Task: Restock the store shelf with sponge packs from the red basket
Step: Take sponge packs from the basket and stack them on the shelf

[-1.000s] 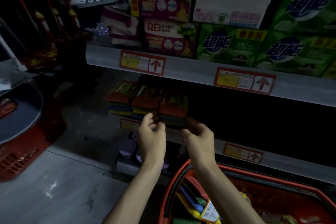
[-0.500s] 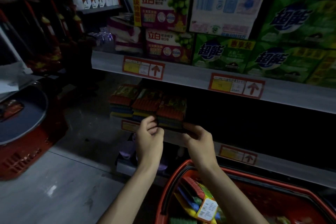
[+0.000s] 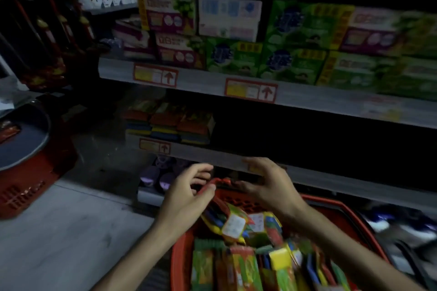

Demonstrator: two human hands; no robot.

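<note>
The red basket sits low in front of me, filled with several colourful sponge packs. One sponge pack with a white label stands tilted at the basket's far left. My left hand pinches its red top edge between thumb and fingers. My right hand hovers palm down over the basket's far rim, fingers spread and fingertips near that same red edge. Three stacks of sponge packs lie on the dim middle shelf above the hands.
Green and purple detergent boxes fill the upper shelf. Purple items sit on the bottom shelf. Another red basket holding a dark round pan stands on the grey floor at left.
Both hands have dropped from the stacked packs on the shelf down to the basket. The left hand now pinches a pack's top edge. My view has tilted downward.
</note>
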